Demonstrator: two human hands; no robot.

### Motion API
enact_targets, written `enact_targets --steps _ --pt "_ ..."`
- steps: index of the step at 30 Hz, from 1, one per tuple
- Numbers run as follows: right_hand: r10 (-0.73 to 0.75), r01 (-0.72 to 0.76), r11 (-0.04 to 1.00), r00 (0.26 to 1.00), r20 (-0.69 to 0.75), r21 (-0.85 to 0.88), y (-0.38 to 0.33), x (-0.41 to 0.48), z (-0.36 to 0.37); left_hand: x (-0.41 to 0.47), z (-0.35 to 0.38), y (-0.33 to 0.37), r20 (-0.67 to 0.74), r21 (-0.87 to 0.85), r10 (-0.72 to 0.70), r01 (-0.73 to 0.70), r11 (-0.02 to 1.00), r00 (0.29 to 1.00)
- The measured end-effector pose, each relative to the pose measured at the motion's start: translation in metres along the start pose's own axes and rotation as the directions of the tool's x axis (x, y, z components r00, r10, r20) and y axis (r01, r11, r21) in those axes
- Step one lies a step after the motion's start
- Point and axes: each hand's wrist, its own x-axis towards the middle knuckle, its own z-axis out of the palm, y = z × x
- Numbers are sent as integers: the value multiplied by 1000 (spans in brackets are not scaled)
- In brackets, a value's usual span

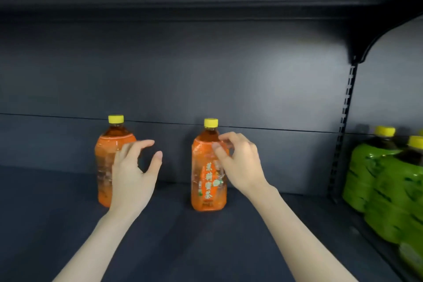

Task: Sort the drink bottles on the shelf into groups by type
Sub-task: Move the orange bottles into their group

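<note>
Now, right hand (240, 165) curls thumb and fingers round the shoulder of 1 orange bottle (207, 181); left hand (134, 174) spread wide, gripping nothing, other orange bottle (105, 162) just behind it.

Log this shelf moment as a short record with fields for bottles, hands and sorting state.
orange pair: left orange bottle and right orange bottle, upright, apart, yellow caps
green bottles: clustered at right, beyond the slotted upright
left hand: open, in front of left orange bottle, gripping nothing
right hand: fingers and thumb curled on right orange bottle's shoulder
sorting state: orange and green stand in separate groups
</note>
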Motion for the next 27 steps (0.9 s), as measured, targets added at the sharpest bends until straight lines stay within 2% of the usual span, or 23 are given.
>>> enact_targets --steps 4,8,10,12,14,16,19,21,24,27 --pt "31 -43 995 992 -123 -95 -6 5 35 24 -6 -46 -147 150 -20 42 988 989" --pt "57 -99 986 957 -286 -132 -9 1 64 40 -5 -82 -125 89 -98 109 990 987" --pt "184 -202 979 934 -305 -25 -9 0 73 46 0 -96 -75 42 -125 129 991 989" --pt "370 -334 923 906 -206 190 -10 -1 77 51 4 -107 -54 44 -135 138 990 989" --pt "495 -425 810 865 -83 403 -11 -3 82 56 7 -114 -45 55 -140 143 988 989" --pt "560 -486 754 827 -47 441 -10 -5 88 59 9 -117 11 10 -148 147 989 989" --pt "609 -544 752 790 -75 371 -6 -4 97 60 13 -120 141 -145 -146 166 975 979" --pt "613 -541 734 788 -59 410 -5 -4 101 59 15 -121 253 -277 -143 213 937 957" --pt "594 -525 683 804 34 508 -3 -6 105 50 19 -117 419 -403 -166 347 847 893" --pt "595 -547 645 798 99 534 0 -4 106 38 28 -112 559 -429 -239 524 736 794"
